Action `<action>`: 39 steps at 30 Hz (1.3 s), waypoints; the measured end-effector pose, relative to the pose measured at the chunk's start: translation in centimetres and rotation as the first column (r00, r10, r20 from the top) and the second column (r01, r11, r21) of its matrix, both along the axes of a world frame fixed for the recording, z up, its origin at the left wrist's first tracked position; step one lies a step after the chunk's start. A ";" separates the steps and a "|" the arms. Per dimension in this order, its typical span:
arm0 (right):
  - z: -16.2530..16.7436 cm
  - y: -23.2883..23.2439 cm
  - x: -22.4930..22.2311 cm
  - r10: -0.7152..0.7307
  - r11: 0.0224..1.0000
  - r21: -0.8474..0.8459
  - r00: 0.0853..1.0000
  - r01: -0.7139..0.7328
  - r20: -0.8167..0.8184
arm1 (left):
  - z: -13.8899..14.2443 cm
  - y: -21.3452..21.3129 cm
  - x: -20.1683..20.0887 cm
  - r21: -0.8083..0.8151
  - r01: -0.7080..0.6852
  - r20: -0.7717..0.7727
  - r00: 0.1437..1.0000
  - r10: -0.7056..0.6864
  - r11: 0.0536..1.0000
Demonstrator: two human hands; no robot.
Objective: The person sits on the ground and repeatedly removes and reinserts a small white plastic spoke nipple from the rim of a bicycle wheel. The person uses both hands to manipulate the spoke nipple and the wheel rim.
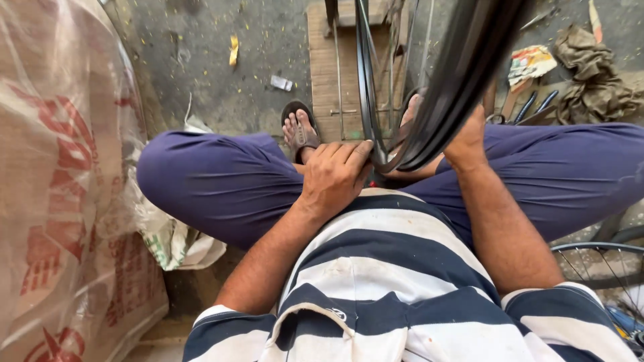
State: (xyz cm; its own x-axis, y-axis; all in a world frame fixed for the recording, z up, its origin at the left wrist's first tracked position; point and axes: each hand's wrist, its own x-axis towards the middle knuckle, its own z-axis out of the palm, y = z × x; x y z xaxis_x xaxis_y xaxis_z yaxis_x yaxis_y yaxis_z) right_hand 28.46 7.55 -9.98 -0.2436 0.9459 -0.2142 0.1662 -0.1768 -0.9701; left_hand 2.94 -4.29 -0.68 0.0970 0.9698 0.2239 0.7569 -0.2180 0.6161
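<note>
Two hands (334, 175) on curved black rubber tyre (456, 74)

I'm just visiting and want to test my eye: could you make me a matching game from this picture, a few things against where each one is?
Things:
1. left hand
2. right hand
3. crumpled cloth
4. spare spoked wheel

Places:
A. on the ground, top right
B. behind the tyre's right side
C. fingers on the bottom of the black tyre
D. low at the right edge, beside the leg

Pairs: 1-C, 2-B, 3-A, 4-D
</note>
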 end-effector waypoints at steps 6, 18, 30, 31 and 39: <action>-0.6 0.6 -1.7 0.043 0.999 -0.015 0.996 -0.044 -0.075 | -0.1 0.0 0.1 0.018 0.004 -0.009 1.000 -0.004 1.000; -4.7 1.6 -1.4 0.100 0.874 -0.476 0.995 -0.093 -0.010 | 0.3 0.4 0.1 0.037 0.010 -0.016 1.000 -0.009 0.999; -5.5 1.4 -2.7 0.316 0.945 -0.201 0.882 -0.259 0.349 | 0.2 0.6 -0.1 0.033 0.005 -0.001 1.000 -0.005 0.999; -5.3 1.4 -2.7 0.318 0.939 -0.229 0.900 -0.256 0.298 | 0.2 0.6 -0.1 0.033 0.004 -0.001 1.000 -0.004 0.999; -5.6 1.3 -2.8 0.367 0.926 -0.256 0.824 -0.279 0.432 | -0.1 0.4 0.0 0.029 0.014 -0.003 1.000 -0.014 0.999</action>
State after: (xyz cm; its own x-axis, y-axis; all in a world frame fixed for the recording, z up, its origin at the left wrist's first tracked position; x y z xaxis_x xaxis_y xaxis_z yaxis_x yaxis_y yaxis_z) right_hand 25.61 8.89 -15.53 -0.3584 0.7669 -0.5324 0.6653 -0.1902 -0.7219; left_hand 2.90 -3.89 -0.79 0.1113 0.9614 0.2518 0.7556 -0.2464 0.6069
